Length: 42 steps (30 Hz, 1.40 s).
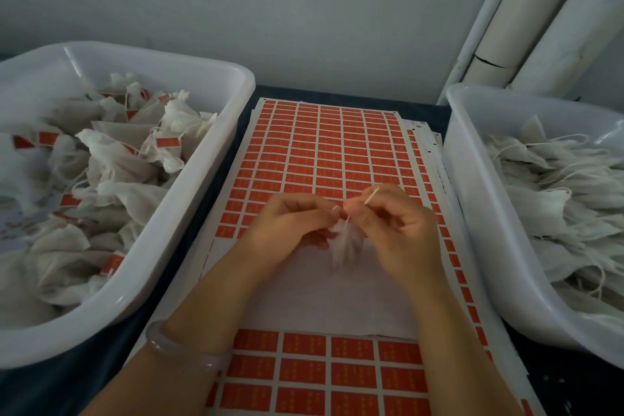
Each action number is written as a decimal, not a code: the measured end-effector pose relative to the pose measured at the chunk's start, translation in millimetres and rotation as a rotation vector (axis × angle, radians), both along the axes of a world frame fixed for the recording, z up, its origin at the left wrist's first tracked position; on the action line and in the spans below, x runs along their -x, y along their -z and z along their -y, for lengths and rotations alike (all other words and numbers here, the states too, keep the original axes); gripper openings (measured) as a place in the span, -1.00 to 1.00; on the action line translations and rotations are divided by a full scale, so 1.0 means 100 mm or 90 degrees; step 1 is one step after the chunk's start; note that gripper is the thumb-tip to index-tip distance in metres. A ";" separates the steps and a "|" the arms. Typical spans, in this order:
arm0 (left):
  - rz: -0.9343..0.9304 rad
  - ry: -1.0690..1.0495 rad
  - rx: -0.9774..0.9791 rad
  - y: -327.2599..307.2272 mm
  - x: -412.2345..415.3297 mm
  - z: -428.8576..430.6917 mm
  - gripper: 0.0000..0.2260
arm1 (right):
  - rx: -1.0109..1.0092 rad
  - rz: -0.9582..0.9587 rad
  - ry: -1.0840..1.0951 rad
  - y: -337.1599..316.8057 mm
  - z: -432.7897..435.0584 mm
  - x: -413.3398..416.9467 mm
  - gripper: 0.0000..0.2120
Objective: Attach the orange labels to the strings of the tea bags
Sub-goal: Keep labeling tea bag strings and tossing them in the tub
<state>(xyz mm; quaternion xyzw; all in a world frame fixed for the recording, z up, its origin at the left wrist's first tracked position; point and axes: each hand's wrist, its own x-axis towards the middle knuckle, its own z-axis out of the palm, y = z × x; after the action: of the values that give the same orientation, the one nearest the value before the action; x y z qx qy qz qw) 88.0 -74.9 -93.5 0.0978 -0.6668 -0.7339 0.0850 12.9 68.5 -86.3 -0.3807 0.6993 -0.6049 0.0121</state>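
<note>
At the desk (pixel 425 106) middle, over the sheet of orange labels (pixel 320 152), left hand (pixel 293 223) and right hand (pixel 398 230) meet; fingers (pixel 324 213) of both pinch the string (pixel 371 196) of a blurred tea bag (pixel 344 246) hanging between them. Left-edge tub (pixel 216 159): labelled bags (pixel 111 152); right-edge tub (pixel 472 186): unlabelled bags (pixel 557 199).

Left hand (pixel 290 224) and right hand (pixel 396 224) meet over the sheet of orange rectangular labels (pixel 320 152), pinching the thin white string (pixel 371 196) of a blurred white mesh tea bag (pixel 344 245). White plastic tubs flank them: labelled bags in the left tub (pixel 209 159), plain ones in the right tub (pixel 472 199).
</note>
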 end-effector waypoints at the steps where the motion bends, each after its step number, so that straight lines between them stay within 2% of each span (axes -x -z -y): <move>1: -0.018 0.030 -0.021 -0.01 -0.01 0.01 -0.88 | 0.009 0.017 -0.004 0.00 0.00 0.00 -0.88; 4: -0.056 0.100 -0.061 -0.04 -0.03 0.02 -0.86 | 0.029 0.075 -0.004 -0.01 0.02 -0.02 -0.89; 9: -0.088 0.115 0.053 -0.04 -0.03 -0.02 -0.93 | 0.029 0.092 -0.005 0.01 0.09 -0.12 -0.91; 12: -0.121 0.117 0.052 -0.03 -0.03 0.00 -0.94 | 0.038 0.108 0.027 0.01 0.10 -0.15 -0.93; 16: -0.177 0.090 0.018 -0.03 -0.02 0.01 -0.79 | 0.037 0.278 -0.047 0.01 0.05 -0.09 -0.76; 18: -0.183 0.067 0.043 -0.02 -0.02 0.01 -0.80 | 0.046 0.383 -0.135 0.01 0.02 -0.05 -0.83; 20: -0.178 0.056 0.073 -0.02 -0.02 0.01 -0.82 | 0.035 0.426 -0.170 0.01 0.01 -0.04 -0.85; 24: -0.148 0.094 0.098 0.00 -0.04 0.01 -0.78 | -0.007 0.360 -0.163 0.00 0.00 -0.04 -0.87; 26: -0.127 0.100 0.089 0.01 -0.05 0.02 -0.79 | -0.021 0.276 -0.138 0.00 -0.01 -0.04 -0.93; 29: -0.094 0.098 0.088 0.03 -0.05 0.00 -0.79 | -0.083 0.110 -0.073 0.04 -0.01 -0.02 -0.82; 32: -0.073 0.099 0.067 0.02 -0.05 -0.01 -0.80 | -0.090 0.053 -0.046 0.09 0.00 -0.04 -0.79; 38: -0.050 -0.049 0.038 0.02 0.00 -0.06 -0.87 | -0.074 -0.123 0.033 0.13 0.06 -0.07 -0.94; 42: -0.048 -0.099 0.019 0.01 -0.01 -0.09 -0.91 | -0.057 -0.135 0.056 0.13 0.05 -0.08 -0.95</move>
<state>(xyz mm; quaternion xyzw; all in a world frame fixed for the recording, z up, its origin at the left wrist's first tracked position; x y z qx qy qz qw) 88.8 -66.4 -94.9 0.1202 -0.6642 -0.7184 0.1683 20.8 63.1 -99.6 -0.4107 0.7390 -0.5292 -0.0717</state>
